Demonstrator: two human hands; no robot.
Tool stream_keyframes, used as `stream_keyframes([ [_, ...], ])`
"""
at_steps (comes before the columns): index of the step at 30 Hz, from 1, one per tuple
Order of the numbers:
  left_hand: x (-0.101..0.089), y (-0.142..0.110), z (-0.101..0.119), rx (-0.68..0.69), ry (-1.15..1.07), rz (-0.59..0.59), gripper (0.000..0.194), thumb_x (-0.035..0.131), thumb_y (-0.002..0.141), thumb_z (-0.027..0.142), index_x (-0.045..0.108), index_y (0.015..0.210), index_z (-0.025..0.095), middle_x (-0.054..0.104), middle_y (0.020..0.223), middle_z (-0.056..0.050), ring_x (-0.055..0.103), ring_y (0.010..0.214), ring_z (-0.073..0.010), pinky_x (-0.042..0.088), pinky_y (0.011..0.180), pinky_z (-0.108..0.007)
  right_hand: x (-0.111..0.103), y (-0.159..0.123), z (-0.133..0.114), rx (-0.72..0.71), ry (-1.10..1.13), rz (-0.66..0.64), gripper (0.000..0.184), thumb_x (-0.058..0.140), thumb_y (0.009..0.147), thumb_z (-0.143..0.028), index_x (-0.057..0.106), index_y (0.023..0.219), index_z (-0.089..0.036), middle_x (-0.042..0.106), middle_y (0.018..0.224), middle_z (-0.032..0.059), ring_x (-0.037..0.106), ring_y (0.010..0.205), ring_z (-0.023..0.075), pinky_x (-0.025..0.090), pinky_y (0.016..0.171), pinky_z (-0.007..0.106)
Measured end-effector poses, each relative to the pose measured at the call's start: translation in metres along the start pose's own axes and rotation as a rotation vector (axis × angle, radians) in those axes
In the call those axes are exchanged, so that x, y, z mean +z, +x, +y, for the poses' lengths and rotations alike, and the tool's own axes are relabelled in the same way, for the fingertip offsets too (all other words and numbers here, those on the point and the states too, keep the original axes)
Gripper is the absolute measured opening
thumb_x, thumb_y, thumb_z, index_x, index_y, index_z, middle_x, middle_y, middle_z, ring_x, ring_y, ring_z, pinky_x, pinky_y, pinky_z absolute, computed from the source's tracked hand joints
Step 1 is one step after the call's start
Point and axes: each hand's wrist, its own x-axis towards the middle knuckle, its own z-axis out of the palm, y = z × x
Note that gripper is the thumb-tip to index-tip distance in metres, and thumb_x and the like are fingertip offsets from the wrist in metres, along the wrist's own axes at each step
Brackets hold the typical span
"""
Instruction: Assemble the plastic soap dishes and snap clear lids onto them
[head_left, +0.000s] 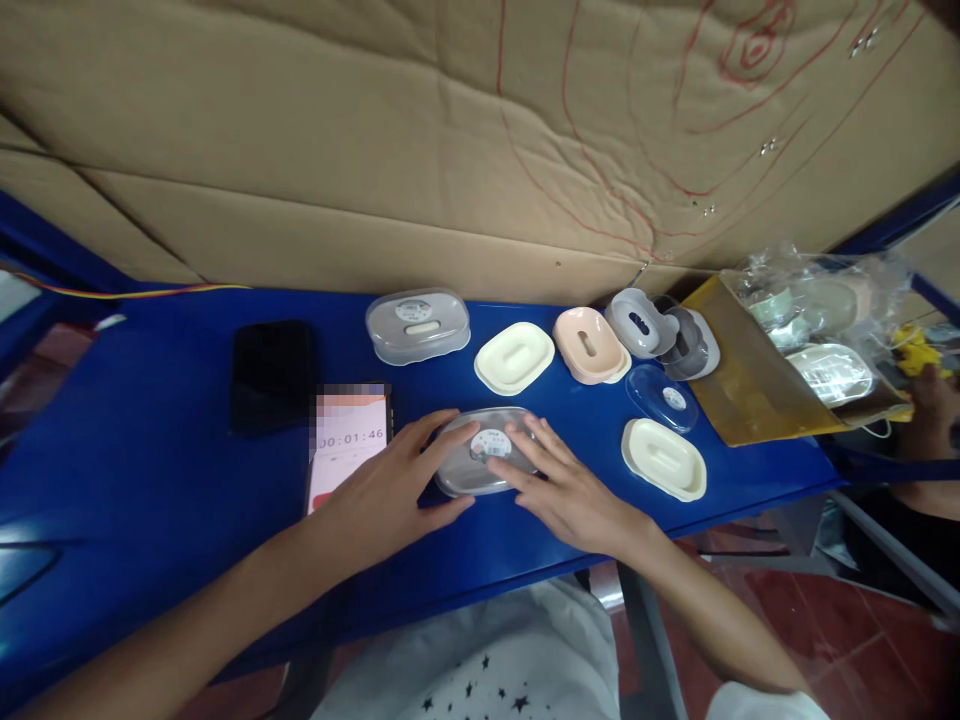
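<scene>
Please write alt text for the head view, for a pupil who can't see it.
A person's left hand and right hand touch a clear-topped oval container on a blue table. A lit phone reading 00:01:46 lies to the left; cream, pink and grey parts lie behind and right, near a yellow-brown box.

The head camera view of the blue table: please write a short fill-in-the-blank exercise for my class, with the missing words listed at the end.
1. Fingers of the left hand and the right hand touch one container whose lid is see-through, not ____.
2. The timer on the lit phone reads ____.
3. The lines drawn on the cardboard are ____ in colour.
4. The yellow box stands toward the ____ side of the picture.

Missing words: opaque; 00:01:46; red; right.
</scene>
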Motion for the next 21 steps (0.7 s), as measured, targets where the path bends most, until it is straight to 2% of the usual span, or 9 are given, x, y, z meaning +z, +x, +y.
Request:
stream_keyframes([
  [2, -0.003, 0.002, 0.0, -0.014, 0.047, 0.032, 0.072, 0.072, 0.099, 0.037, 0.044, 0.165, 0.032, 0.058, 0.163, -0.013, 0.065, 0.143, -0.0365, 0.058, 0.118, -0.055, -0.006, 0.007, 0.009, 0.04, 0.083, 0.026, 0.072, 0.049, 0.116, -0.021, 0.02, 0.182, -0.032, 0.034, 0.185, 0.008, 0.024, 0.174, 0.0274, 0.037, 0.137, 0.059],
  [4, -0.009, 0.006, -0.004, -0.034, 0.126, 0.083, 0.068, 0.07, 0.098, 0.037, 0.047, 0.162, 0.028, 0.056, 0.164, -0.016, 0.062, 0.147, -0.0402, 0.056, 0.119, -0.059, -0.009, 0.019, 0.022, 0.129, 0.094, 0.092, 0.07, 0.042, 0.117, -0.02, 0.017, 0.182, -0.031, 0.036, 0.183, 0.0081, 0.03, 0.172, 0.0247, 0.038, 0.137, 0.055],
  [6, -0.016, 0.011, -0.01, -0.053, 0.222, 0.142, 0.062, 0.068, 0.099, 0.038, 0.05, 0.157, 0.023, 0.052, 0.165, -0.021, 0.057, 0.151, -0.0442, 0.053, 0.122, -0.063, -0.007, 0.031, 0.036, 0.215, 0.024, 0.118, 0.069, 0.038, 0.114, -0.012, 0.025, 0.181, -0.024, 0.039, 0.182, 0.0121, 0.032, 0.172, 0.0263, 0.035, 0.139, 0.058],
  [9, -0.025, 0.016, -0.018, -0.074, 0.324, 0.184, 0.059, 0.066, 0.101, 0.04, 0.051, 0.154, 0.019, 0.052, 0.161, -0.024, 0.057, 0.148, -0.0468, 0.052, 0.12, -0.066, 0.001, 0.039, 0.045, 0.241, -0.109, 0.019, 0.069, 0.039, 0.106, -0.002, 0.041, 0.174, -0.013, 0.042, 0.179, 0.0196, 0.037, 0.169, 0.0322, 0.033, 0.138, 0.065],
  [11, -0.028, 0.019, -0.021, -0.083, 0.35, 0.195, 0.06, 0.065, 0.101, 0.041, 0.05, 0.154, 0.018, 0.055, 0.157, -0.023, 0.06, 0.143, -0.0463, 0.054, 0.117, -0.065, 0.003, 0.035, 0.041, 0.218, -0.167, -0.027, 0.063, 0.045, 0.106, -0.005, 0.051, 0.167, -0.013, 0.051, 0.173, 0.02, 0.046, 0.165, 0.0338, 0.034, 0.137, 0.067],
  [14, -0.028, 0.023, -0.025, -0.083, 0.369, 0.201, 0.059, 0.063, 0.102, 0.042, 0.05, 0.155, 0.018, 0.057, 0.156, -0.023, 0.061, 0.142, -0.0453, 0.054, 0.116, -0.063, 0.002, 0.022, 0.032, 0.173, -0.2, -0.002, 0.056, 0.049, 0.109, -0.011, 0.057, 0.163, -0.018, 0.066, 0.161, 0.0154, 0.057, 0.156, 0.0312, 0.036, 0.137, 0.064],
  [17, -0.031, 0.032, -0.026, -0.099, 0.415, 0.172, 0.062, 0.064, 0.101, 0.043, 0.048, 0.157, 0.02, 0.057, 0.158, -0.023, 0.06, 0.143, -0.0464, 0.055, 0.114, -0.064, 0.0, 0.021, 0.036, 0.186, -0.219, 0.05, 0.058, 0.047, 0.109, -0.012, 0.052, 0.167, -0.018, 0.061, 0.166, 0.0165, 0.052, 0.16, 0.0308, 0.037, 0.136, 0.062],
  [21, -0.037, 0.047, -0.018, -0.058, 0.568, 0.138, 0.057, 0.061, 0.102, 0.038, 0.052, 0.156, 0.02, 0.059, 0.156, -0.023, 0.061, 0.143, -0.0482, 0.053, 0.116, -0.067, 0.0, 0.044, 0.06, 0.297, -0.257, 0.044, 0.059, 0.043, 0.113, -0.017, 0.043, 0.172, -0.012, 0.044, 0.177, 0.0216, 0.04, 0.168, 0.0349, 0.034, 0.137, 0.065],
])
